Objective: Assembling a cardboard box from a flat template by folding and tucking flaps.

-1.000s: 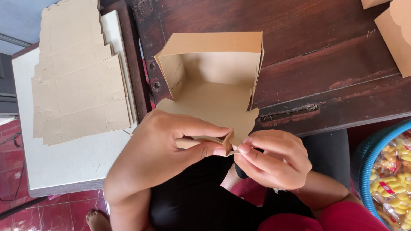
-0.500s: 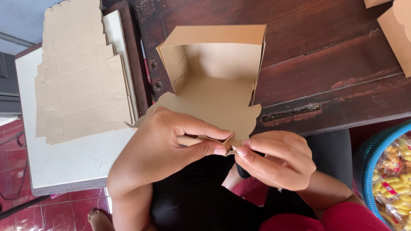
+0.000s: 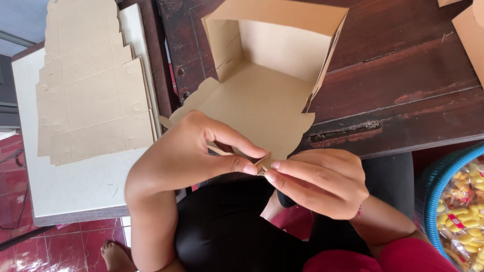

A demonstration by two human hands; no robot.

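Note:
A brown cardboard box (image 3: 267, 75), half folded, lies on its side on the dark wooden table (image 3: 403, 75), its open mouth toward me and its wide scalloped lid flap hanging over the table's near edge. My left hand (image 3: 196, 151) pinches the flap's near tab between thumb and forefinger. From the other side my right hand (image 3: 322, 181) grips the same tab with its fingertips. The two hands meet at the tab, which is mostly hidden by fingers.
A stack of flat unfolded brown box blanks (image 3: 91, 85) rests on a white board (image 3: 60, 186) at the left. Another folded box (image 3: 471, 35) sits at the top right. A blue basket (image 3: 436, 201) with packaged yellow snacks stands at the lower right. Red tiled floor below.
The box now sits nearer and its lid flap lies further over the table edge. Both hands stay pinched on the front tab.

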